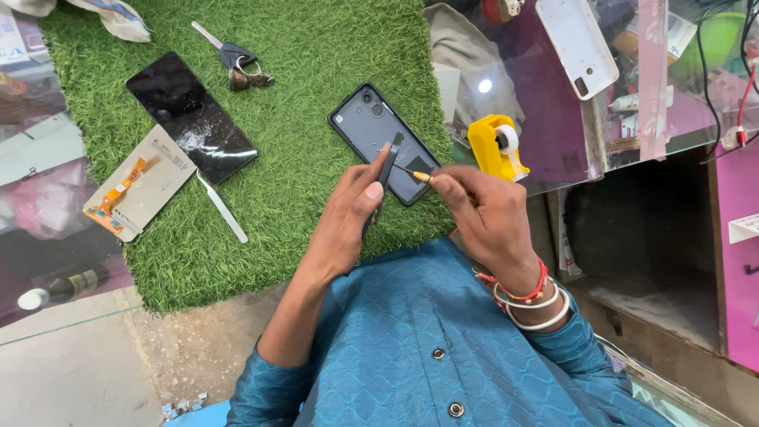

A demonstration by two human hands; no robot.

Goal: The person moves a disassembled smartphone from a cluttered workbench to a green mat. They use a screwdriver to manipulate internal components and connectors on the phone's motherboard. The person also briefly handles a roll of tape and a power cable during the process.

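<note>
On the green artificial-grass mat [261,213], right of centre in the frame, lies a dark grey smartphone [371,130], back cover up. The left hand [348,209] has its fingers clamped on a slim black pry tool [387,166] laid over the phone's lower part. The right hand [482,213] pinches a small yellow-handled precision screwdriver [417,175], tip aimed at the phone. This looks like the opening stage; the coming move calls for a steady, light touch. At upper left rest a cracked black screen panel [190,115], a pale display module with orange flex cable [138,190], and metal tweezers [221,207]. A yellow tape dispenser [494,146] holding a white roll sits on the glass counter [553,134].
</note>
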